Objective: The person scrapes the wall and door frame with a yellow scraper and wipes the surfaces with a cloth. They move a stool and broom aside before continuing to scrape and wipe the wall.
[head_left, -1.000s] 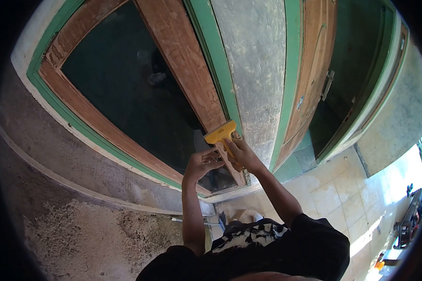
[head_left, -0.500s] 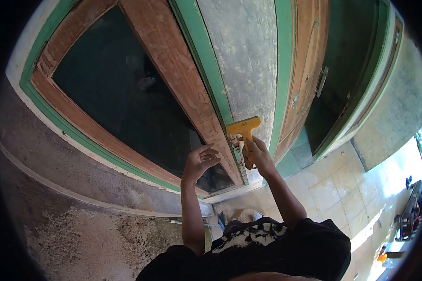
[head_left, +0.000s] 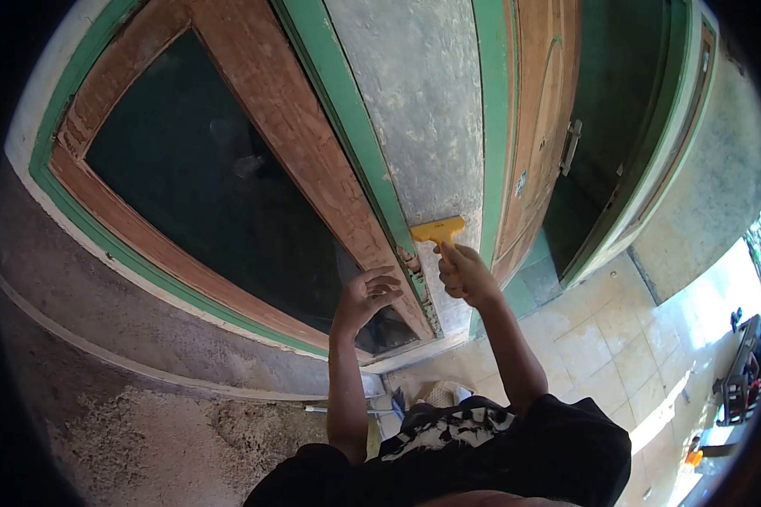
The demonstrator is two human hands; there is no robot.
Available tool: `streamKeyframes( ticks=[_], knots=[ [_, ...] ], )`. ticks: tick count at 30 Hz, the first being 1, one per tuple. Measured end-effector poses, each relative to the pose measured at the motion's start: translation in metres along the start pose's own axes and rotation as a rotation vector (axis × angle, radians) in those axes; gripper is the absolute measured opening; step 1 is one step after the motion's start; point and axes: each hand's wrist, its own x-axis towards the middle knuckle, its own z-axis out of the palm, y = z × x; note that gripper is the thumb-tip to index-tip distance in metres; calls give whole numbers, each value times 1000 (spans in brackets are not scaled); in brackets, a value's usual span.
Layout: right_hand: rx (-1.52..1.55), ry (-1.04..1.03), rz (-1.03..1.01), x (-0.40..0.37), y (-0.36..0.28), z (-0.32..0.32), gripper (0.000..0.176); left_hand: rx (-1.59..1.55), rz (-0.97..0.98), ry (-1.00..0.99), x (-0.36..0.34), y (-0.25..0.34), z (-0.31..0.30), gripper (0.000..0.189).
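My right hand [head_left: 467, 275] is wrapped round the handle of a yellow scraper [head_left: 438, 229] with a wide, flat head. The head's left end is right at the green window frame [head_left: 347, 97], and the rest overlaps the grey wall strip [head_left: 427, 110]. Just below it, the frame has a rough patch of peeled paint [head_left: 413, 266] with bare material showing. My left hand [head_left: 369, 296] holds nothing. Its fingers are loosely bent and apart, close to the lower end of the brown wooden sash [head_left: 300, 101], in front of the dark glass [head_left: 203, 160].
A brown wooden door [head_left: 528, 144] with a metal handle [head_left: 572, 148] stands to the right, beside a dark doorway. Pale floor tiles [head_left: 592, 346] lie below. A dark rack holding small items [head_left: 742, 372] is at the far right. Rough stained ground [head_left: 144, 439] lies at lower left.
The view has shifted slightly, so the window and door sit further left. My right hand has turned on the scraper, and the handle's lower end is now hidden. My left hand stays near the sash.
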Motion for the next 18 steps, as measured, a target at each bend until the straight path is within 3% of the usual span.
streamKeyframes(
  ticks=[9, 13, 15, 18],
  knots=[
    [-33, -71, 63, 2, -3, -10, 32, 65, 26, 13, 0, -2, 9, 49],
    [-258, -68, 22, -25, -6, 1, 36, 38, 117, 43, -1, 0, 18, 45],
    [-229, -204, 56, -40, -11, 6, 38, 60, 218, 298, -3, 14, 29, 40],
    [-217, -255, 65, -58, -18, 13, 39, 45, 261, 338, -6, 35, 37, 35]
  ],
)
